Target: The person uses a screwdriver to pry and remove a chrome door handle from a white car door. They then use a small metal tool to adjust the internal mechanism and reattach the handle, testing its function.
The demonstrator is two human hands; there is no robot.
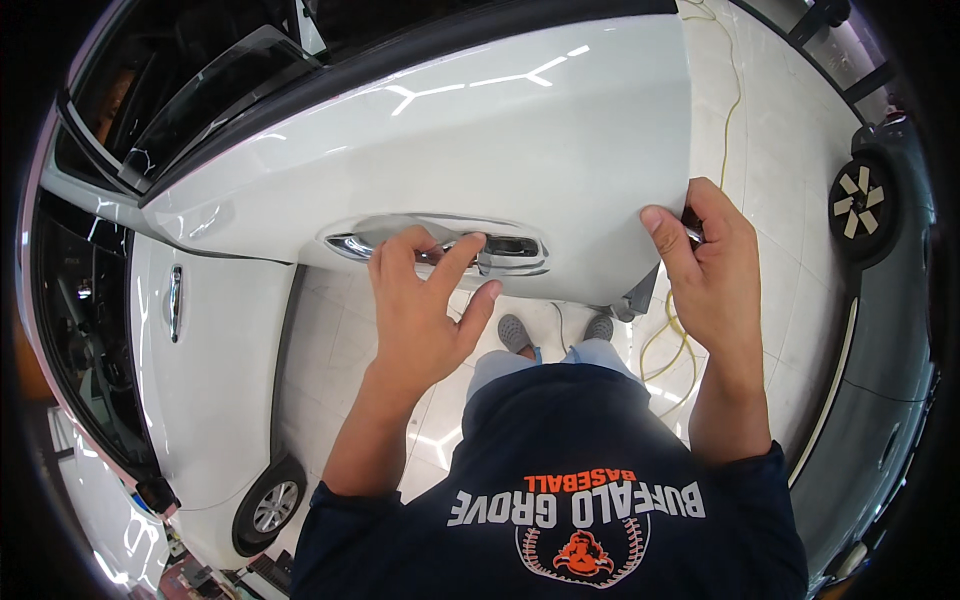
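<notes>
A white car door [570, 120] stands open in front of me, with a chrome handle [510, 246] in an oval recess, where clear film seems to show. My left hand [425, 300] has its bent fingers on the handle, with the thumb lower and apart. My right hand [712, 265] is closed round the door's outer edge, thumb on the painted face and fingers behind. A dark, shiny part shows between those fingers; I cannot make it out.
The white car's other door [205, 370] and a wheel [270, 505] are at left. A grey-blue car [880, 380] stands at right. A yellow hose [675, 355] and a thin cable lie on the tiled floor [790, 120] around my feet and past the door.
</notes>
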